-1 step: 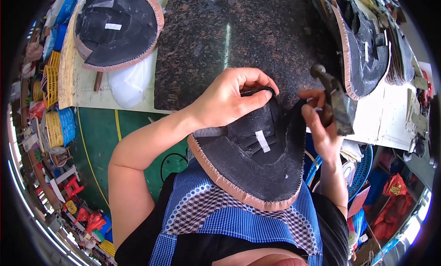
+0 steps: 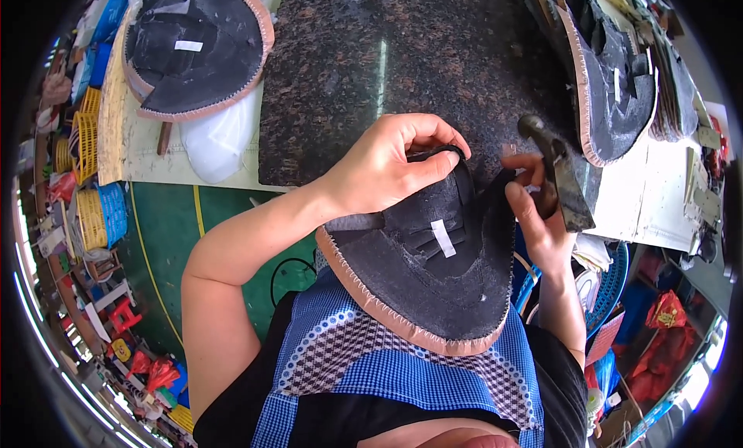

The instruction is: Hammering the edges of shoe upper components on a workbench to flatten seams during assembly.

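A black shoe upper (image 2: 402, 270) with a tan, zigzag-stitched edge hangs over my apron, its inside facing up and a white label in it. My left hand (image 2: 395, 158) pinches the upper's black top edge between thumb and fingers. On the other side, my right hand (image 2: 542, 216) is closed round a hammer (image 2: 565, 177), whose worn metal head sticks up beside the knuckles. Its handle is mostly hidden by the hand. The right thumb and index finger are by the upper's right edge; whether they grip it, I cannot tell.
A dark speckled stone slab (image 2: 340, 76) lies on the bench before me. A similar upper (image 2: 201, 53) rests at the far left beside a white plastic piece (image 2: 220, 142). More stacked uppers (image 2: 615, 100) stand at the right. A blue basket (image 2: 615, 293) is below the bench, right.
The hammer in my right hand has tilted slightly, its head shifting a little left. My left hand and the upper are practically still.
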`<state>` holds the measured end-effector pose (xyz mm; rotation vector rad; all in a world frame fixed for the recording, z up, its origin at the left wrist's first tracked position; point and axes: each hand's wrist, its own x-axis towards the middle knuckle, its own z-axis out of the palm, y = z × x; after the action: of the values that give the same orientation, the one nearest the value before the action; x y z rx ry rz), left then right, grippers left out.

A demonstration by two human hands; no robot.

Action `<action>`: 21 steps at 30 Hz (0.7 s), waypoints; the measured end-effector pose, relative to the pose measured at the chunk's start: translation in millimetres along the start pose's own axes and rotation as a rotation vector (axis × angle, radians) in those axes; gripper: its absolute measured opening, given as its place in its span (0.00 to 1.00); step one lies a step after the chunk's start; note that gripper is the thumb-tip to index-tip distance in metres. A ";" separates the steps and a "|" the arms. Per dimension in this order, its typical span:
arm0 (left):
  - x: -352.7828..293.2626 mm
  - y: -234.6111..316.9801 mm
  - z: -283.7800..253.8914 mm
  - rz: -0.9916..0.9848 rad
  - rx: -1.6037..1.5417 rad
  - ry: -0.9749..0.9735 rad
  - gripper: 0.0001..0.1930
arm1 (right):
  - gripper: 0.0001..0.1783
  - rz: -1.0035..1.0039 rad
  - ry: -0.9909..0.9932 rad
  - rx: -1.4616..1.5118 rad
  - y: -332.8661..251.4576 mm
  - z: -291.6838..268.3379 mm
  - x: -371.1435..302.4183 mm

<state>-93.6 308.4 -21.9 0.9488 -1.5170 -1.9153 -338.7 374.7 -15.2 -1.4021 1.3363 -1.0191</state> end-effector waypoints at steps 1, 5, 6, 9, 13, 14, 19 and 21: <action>2.7 -2.7 1.3 -0.017 0.018 -0.016 0.12 | 0.11 0.080 0.056 0.075 -5.7 4.5 -7.8; 12.0 -2.2 -13.4 -0.089 0.112 -0.175 0.17 | 0.10 0.031 0.129 0.007 2.1 -5.7 -27.7; 15.3 3.9 -20.3 -0.160 0.129 -0.253 0.18 | 0.11 0.035 0.095 0.029 2.4 -13.5 -31.6; 23.5 24.3 -28.5 -0.084 0.442 -0.274 0.15 | 0.13 0.005 0.124 0.042 -4.2 -12.0 -43.8; 44.9 26.5 -39.5 0.194 0.833 -0.362 0.07 | 0.11 0.130 -0.020 -0.064 -26.0 -9.6 -40.0; 51.2 26.6 -42.7 0.215 0.837 -0.399 0.07 | 0.12 0.158 -0.092 -0.130 -28.7 -7.6 -36.7; 65.0 20.4 -49.9 0.308 0.859 -0.486 0.06 | 0.17 -0.098 -0.265 -0.351 -26.0 6.7 -6.3; 69.0 8.7 -59.4 0.451 0.808 -0.509 0.06 | 0.16 -0.067 -0.295 -0.438 -32.0 8.8 -4.3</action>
<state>-90.4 218.0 -35.3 0.3235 -2.6345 -1.2508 -322.9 379.3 14.0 -1.8520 1.3434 -0.5451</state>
